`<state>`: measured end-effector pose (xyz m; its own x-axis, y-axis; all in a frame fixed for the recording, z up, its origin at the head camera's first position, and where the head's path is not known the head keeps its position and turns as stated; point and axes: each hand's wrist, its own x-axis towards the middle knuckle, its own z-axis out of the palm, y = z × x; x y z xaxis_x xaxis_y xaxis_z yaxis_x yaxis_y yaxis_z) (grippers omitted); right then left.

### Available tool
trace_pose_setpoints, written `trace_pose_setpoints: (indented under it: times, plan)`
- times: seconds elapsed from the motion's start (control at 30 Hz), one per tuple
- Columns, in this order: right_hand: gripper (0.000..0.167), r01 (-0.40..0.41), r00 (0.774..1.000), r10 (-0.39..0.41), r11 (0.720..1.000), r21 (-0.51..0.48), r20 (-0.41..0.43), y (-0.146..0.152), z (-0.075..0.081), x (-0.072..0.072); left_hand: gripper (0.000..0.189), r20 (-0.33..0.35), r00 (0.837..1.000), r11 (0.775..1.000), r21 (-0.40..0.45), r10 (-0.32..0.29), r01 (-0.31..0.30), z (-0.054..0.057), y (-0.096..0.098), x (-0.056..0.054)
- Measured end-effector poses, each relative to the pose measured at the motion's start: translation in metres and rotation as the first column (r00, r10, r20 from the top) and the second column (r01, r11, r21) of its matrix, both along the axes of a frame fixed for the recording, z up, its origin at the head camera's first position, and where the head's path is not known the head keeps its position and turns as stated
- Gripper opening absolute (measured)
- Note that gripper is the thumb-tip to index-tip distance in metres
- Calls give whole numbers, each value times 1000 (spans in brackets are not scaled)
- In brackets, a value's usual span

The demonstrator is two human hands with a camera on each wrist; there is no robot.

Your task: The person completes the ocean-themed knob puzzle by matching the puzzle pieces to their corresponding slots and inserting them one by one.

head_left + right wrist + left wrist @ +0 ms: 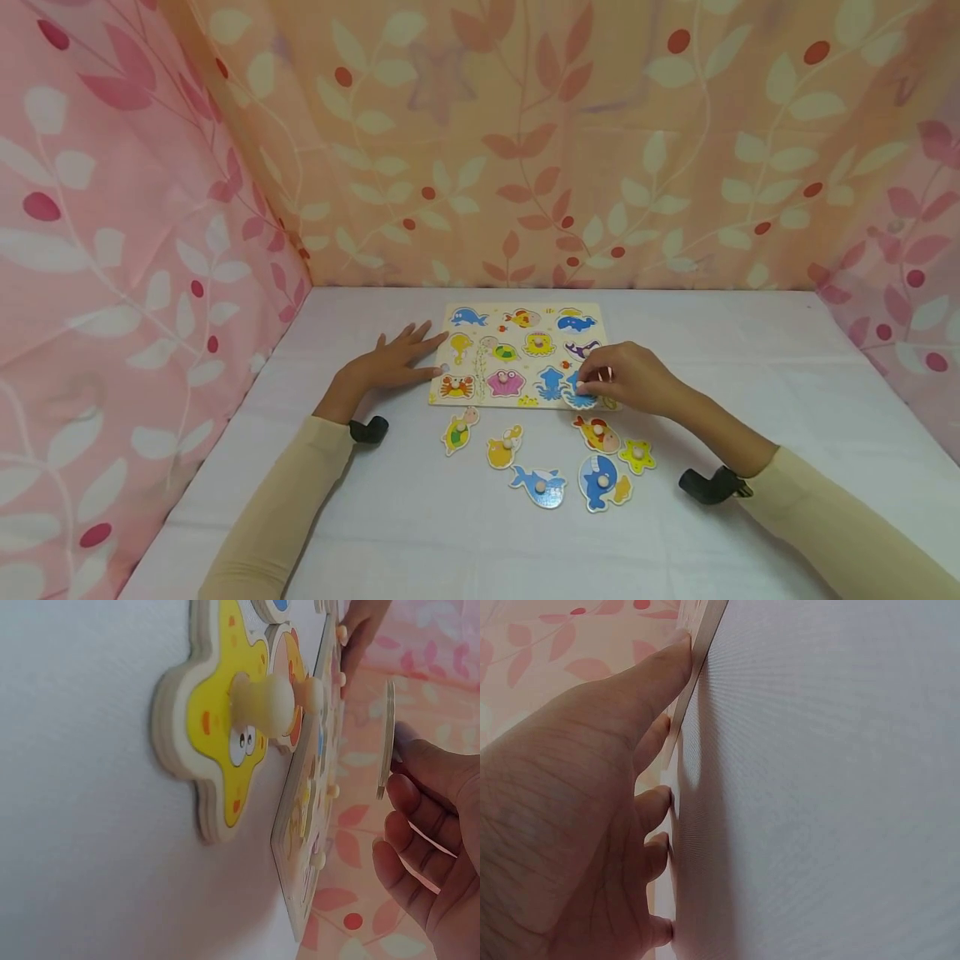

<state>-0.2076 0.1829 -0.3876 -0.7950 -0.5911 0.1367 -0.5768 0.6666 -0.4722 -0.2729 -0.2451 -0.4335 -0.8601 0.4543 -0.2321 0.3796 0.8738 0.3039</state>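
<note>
Head view: your right hand (633, 380) pinches a blue sea-creature piece (579, 400) between thumb and fingers over the lower right of a wooden puzzle board (495, 312), just beside a squid-shaped picture in blue. Seen from the right wrist, the piece hangs edge-on, apart from the board's surface. Your left hand (388, 365) lies with fingers spread at the board's left edge, its thumb touching the rim. A crab piece (450, 387) and a pink shell piece (513, 385) sit in the board's bottom row. On the white table (390, 533) before you lie a turtle piece (453, 437), a yellow-orange piece (497, 456), a light-blue whale piece (553, 497), a dark-blue whale piece (595, 493), a red-and-yellow fish piece (588, 432) and a yellow starfish piece (645, 460). Floral cloth (525, 208) hangs behind.
</note>
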Motion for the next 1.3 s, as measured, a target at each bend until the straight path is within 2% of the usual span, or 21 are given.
trace_pose_setpoints:
  times: [0.6,0.93,1.3]
  plan:
    - [10,4,999,-5,999,35,49,-17,3,-20,83,4,1000,1000,-2,15,-15,-3,0,-4]
    - [9,-14,999,11,996,85,31,-26,0,-32,83,6,1000,1000,7,10,-10,-2,-1,-3]
    - [9,-25,995,15,995,97,95,-30,-6,-37,84,3,1000,1000,4,11,-11,-1,0,-3]
